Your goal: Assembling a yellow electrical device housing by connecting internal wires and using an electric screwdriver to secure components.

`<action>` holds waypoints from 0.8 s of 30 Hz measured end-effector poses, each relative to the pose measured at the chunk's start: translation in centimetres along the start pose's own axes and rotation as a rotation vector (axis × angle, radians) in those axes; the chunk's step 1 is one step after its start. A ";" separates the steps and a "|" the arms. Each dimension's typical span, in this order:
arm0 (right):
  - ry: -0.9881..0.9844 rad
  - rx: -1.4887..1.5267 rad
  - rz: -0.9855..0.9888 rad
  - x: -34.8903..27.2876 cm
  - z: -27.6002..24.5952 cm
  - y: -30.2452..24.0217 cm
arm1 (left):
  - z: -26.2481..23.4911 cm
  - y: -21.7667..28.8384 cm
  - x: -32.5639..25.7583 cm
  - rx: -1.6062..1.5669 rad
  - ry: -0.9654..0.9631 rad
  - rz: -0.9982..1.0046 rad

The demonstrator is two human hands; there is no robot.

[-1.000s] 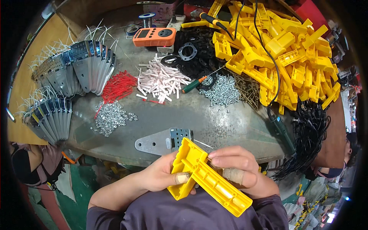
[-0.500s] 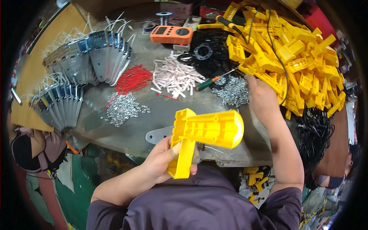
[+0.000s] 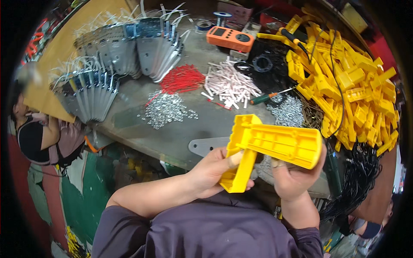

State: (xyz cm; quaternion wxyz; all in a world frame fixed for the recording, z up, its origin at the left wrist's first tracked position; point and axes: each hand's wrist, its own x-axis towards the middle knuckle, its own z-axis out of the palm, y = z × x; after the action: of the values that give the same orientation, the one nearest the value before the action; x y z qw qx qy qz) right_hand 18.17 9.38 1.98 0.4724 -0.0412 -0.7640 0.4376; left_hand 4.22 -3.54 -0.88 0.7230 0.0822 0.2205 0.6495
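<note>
Your left hand (image 3: 215, 172) is clenched round the short leg of a yellow plastic bracket (image 3: 271, 148), thumb pressed on its edge; your right hand (image 3: 292, 178) grips the underside of the long ribbed leg, fingers curled. The bracket is held above the near edge of the workbench (image 3: 172, 137), over a flat grey metal plate (image 3: 206, 145). Beyond: loose silver screws (image 3: 165, 109), red ties (image 3: 183, 79), a heap of yellow parts (image 3: 344, 90).
</note>
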 end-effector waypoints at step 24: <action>-0.568 -0.045 0.734 7.0 -9.2 -4.7 | -0.7 3.8 4.3 1.707 -0.109 0.828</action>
State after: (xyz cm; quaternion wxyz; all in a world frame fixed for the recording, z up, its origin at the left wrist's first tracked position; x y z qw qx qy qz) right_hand 22.91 15.64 11.71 0.0572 -0.1976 -0.8072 0.5532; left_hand 0.75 1.09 -0.90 0.1404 0.6845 0.5403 0.4688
